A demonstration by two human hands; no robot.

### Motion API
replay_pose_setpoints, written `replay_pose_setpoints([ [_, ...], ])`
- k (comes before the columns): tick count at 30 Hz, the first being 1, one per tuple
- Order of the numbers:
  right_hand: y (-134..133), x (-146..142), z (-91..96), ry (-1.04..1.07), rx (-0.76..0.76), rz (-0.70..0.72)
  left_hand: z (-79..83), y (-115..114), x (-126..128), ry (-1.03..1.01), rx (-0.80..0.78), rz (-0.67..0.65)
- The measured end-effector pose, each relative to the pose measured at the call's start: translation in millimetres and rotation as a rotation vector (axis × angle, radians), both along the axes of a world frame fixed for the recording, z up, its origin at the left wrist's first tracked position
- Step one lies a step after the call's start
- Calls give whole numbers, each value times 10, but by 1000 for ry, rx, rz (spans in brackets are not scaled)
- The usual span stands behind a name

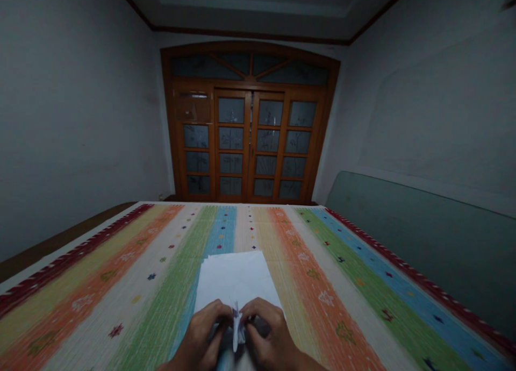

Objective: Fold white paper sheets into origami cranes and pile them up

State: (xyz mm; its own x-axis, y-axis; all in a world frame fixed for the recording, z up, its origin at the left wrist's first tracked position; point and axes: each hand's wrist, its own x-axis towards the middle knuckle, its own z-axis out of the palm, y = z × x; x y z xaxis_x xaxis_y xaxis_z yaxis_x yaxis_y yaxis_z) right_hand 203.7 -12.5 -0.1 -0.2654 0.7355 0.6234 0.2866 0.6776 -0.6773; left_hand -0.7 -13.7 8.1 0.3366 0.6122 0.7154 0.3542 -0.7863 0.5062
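From the head camera we look down on our two hands, the left hand (pixel 200 333) and the right hand (pixel 268 328), low in the frame at 6 o'clock. They are together, with the fingers of both closed on one small folded white paper piece (pixel 236 323), which stands upright and narrow between them. Below our palms, a blue object (pixel 224 364) shows at the bottom edge; it is mostly hidden, and we cannot tell what it is.

At 12 o'clock from our hands lies one stack of white paper (pixel 236 278), its near edge under them. We can make out a few layered edges at its upper left corner, but cannot count the sheets. The stack lies on one striped woven cloth (pixel 334 290), banded in red, orange, green, blue and cream, and dotted with small stitched motifs.

Farther off at 12 o'clock stands one wooden double door (pixel 249 145) with two glazed leaves, each four panes high, between two side panels and under an arched fanlight. At 3 o'clock, a grey-green panel (pixel 427 242) runs along the cloth; at 9 o'clock, a brown wooden edge (pixel 52 255) does the same. Two pale walls, the left wall (pixel 76 118) and the right wall (pixel 427 91), flank the door.
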Motion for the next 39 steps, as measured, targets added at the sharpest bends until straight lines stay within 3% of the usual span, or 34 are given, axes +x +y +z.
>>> replay_pose_setpoints([
  [8, 39, 11, -1, 22, -106, -141, 29, 12, 15, -25, -96, 49],
  [21, 226, 152, 143, 299, -234, -269, -150, 88, -27, -50, -196, 130],
  [25, 239, 165, 144, 299, -254, -233, -117, 105, -28, -58, -205, 116],
  [34, 120, 96, 77, 92, -237, -39, 67, 62, 17, -59, -286, 34],
  [39, 125, 96, 70, 87, -203, 3, 64, 53, 8, -55, -308, -33],
])
